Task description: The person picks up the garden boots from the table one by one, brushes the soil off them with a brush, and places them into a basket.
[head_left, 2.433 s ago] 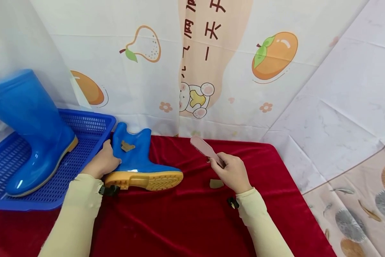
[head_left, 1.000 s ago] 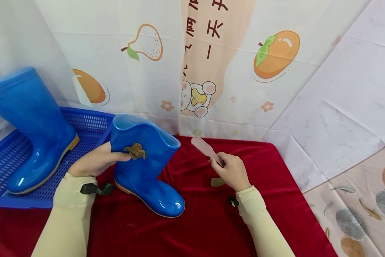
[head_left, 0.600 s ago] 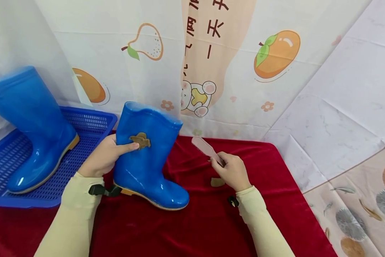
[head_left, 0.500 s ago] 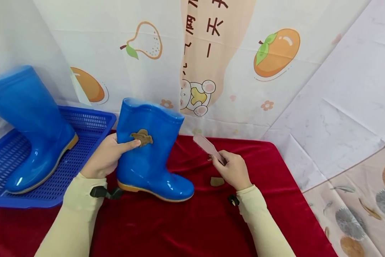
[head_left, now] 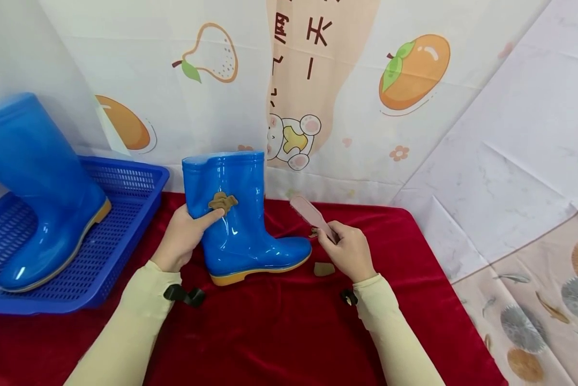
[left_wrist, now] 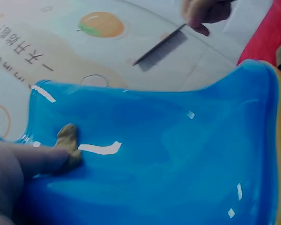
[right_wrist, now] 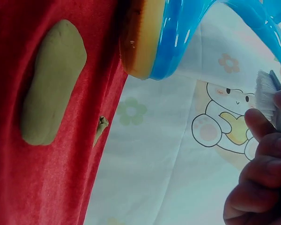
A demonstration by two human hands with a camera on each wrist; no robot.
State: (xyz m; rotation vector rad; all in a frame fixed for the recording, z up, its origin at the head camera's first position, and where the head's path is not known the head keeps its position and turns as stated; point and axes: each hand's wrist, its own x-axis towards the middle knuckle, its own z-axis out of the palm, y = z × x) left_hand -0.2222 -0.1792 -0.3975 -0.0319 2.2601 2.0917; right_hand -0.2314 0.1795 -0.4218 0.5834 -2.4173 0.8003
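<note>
Blue boot, upright to the right of the plastic basket, is gripped by the left hand at its shaft's left edge, thumb against a brown lump. Farther right, a pink brush has the right hand curled round its handle.

Dark Chinese characters are printed on the hanging white cloth. 一天开始 can be read; a neighbouring line is unclear.
</note>
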